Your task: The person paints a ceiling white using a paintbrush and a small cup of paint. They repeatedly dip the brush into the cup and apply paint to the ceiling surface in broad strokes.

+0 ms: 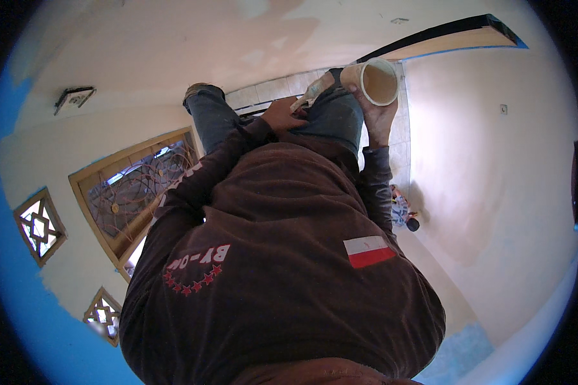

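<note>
My left hand [281, 116] is closed around the pale, smeared handle of what looks like a paintbrush [313, 92], held in front of my lap. Its broad brownish end points up and right, close to the cup. With my right hand [379, 119] I grip a cream-coloured cup [380, 83] from below and the side. The cup is tilted so its round mouth shows; the inside looks pale tan, and I cannot tell how full it is. Below both hands are my legs in blue jeans [340, 119].
Pale tiles [273, 90] lie beyond my legs. A wooden frame with a curled metal grille [141, 186] and small latticed windows [40, 226] are at left. Another person [402, 208] is lower right, by the pale wall [456, 147]. A dark-edged opening [443, 38] is upper right.
</note>
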Demonstrator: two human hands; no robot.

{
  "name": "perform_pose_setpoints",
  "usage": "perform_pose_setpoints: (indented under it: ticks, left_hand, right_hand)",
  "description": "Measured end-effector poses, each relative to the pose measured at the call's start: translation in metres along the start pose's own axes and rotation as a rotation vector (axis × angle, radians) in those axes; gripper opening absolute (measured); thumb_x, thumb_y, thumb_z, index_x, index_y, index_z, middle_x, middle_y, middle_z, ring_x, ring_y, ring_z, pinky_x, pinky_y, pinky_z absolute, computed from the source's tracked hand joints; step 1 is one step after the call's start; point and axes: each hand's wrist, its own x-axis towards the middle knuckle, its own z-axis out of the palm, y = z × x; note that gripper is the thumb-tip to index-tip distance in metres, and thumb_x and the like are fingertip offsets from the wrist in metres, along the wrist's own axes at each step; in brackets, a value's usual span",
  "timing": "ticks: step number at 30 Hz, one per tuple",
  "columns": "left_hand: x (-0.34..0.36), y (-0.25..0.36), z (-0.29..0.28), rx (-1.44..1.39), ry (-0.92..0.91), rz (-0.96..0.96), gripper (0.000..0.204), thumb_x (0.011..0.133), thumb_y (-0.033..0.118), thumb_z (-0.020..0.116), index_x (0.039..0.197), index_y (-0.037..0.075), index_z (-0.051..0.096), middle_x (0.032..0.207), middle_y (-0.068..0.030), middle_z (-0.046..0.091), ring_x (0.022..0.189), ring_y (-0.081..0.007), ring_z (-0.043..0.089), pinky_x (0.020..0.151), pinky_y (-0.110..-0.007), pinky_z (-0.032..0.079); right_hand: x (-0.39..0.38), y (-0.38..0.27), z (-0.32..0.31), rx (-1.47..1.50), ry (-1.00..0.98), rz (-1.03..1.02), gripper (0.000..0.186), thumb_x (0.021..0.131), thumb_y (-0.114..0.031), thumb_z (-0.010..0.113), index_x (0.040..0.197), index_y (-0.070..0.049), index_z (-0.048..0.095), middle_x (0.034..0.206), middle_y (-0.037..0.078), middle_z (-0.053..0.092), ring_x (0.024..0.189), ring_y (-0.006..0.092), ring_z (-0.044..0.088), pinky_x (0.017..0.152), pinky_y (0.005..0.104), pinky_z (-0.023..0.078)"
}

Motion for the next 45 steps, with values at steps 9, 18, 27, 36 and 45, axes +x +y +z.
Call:
perform_pose_setpoints:
  ticks: [9,18,27,36,45]
  left_hand:
    - [0.015,-0.015,0.005,-0.223,-0.173,0.145,0.048,0.083,0.026,0.079,0.12,0.002,0.061,0.11,-0.0103,0.072,0.102,-0.0228,0.067,0.091,-0.039,0.051]
    - [-0.001,0.0,-0.008,-0.365,-0.071,-0.007,0.058,0.076,0.02,0.088,0.12,-0.001,0.056,0.106,-0.0113,0.072,0.104,-0.0201,0.069,0.094,-0.035,0.053]
    - [-0.003,-0.001,-0.019,-0.179,-0.096,-0.03,0.051,0.082,0.047,0.08,0.099,0.001,0.064,0.087,-0.0085,0.069,0.084,-0.0213,0.064,0.077,-0.037,0.053]
    - [-0.012,-0.001,-0.025,-0.522,0.048,-0.041,0.039,0.105,0.039,0.051,0.093,0.003,0.061,0.076,-0.0069,0.069,0.066,-0.0141,0.066,0.059,-0.031,0.052]
    - [-0.049,-0.018,-0.069,-0.427,0.628,0.087,0.038,0.107,0.034,0.042,0.09,0.004,0.059,0.07,0.0008,0.046,0.065,-0.0103,0.044,0.061,-0.031,0.039]
  right_hand:
    - [0.007,-0.024,-0.005,-0.061,0.015,0.0,0.07,0.072,-0.023,0.093,0.127,0.002,0.057,0.121,0.014,0.065,0.111,0.0233,0.064,0.096,0.0362,0.052]
    - [0.02,-0.074,-0.013,-0.076,0.032,-0.059,0.076,0.066,-0.026,0.096,0.126,0.001,0.058,0.12,0.014,0.067,0.109,0.0234,0.066,0.093,0.0371,0.053]
    - [0.012,-0.096,-0.007,-0.104,-0.073,0.023,0.083,0.059,-0.031,0.098,0.125,0.0,0.058,0.12,0.013,0.068,0.109,0.0237,0.066,0.093,0.0381,0.054]
    - [0.031,-0.093,0.011,-0.035,-0.297,0.006,0.075,0.062,-0.02,0.096,0.126,-0.002,0.061,0.121,0.012,0.068,0.111,0.0236,0.065,0.096,0.0394,0.053]
    - [0.062,-0.07,0.036,-0.197,-0.428,-0.101,0.073,0.066,-0.024,0.094,0.125,-0.001,0.058,0.112,0.017,0.071,0.105,0.0273,0.069,0.088,0.0394,0.056]
